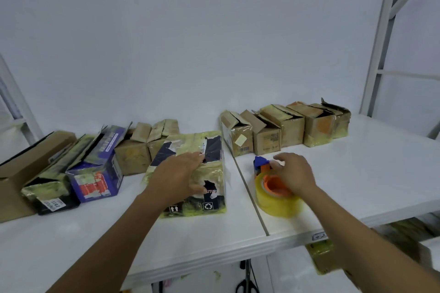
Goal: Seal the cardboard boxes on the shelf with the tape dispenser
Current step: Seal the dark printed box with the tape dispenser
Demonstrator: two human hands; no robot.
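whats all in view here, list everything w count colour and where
taped box: 1, yellowed tape over black and white print, shelf centre
tape dispenser: 1, orange and blue with a yellowish roll, right of the taped box
right row boxes: about 5, brown, back right, flaps up
small brown boxes: 2, behind the taped box, to its left
blue box: 1, blue-purple, left of centre
black box: 1, black with yellowed tape, left
large box: 1, brown, far left
scissors: 1, black, below the shelf
shelf: 1, white
left hand: rests on the taped box
right hand: over the tape dispenser, grip blurred
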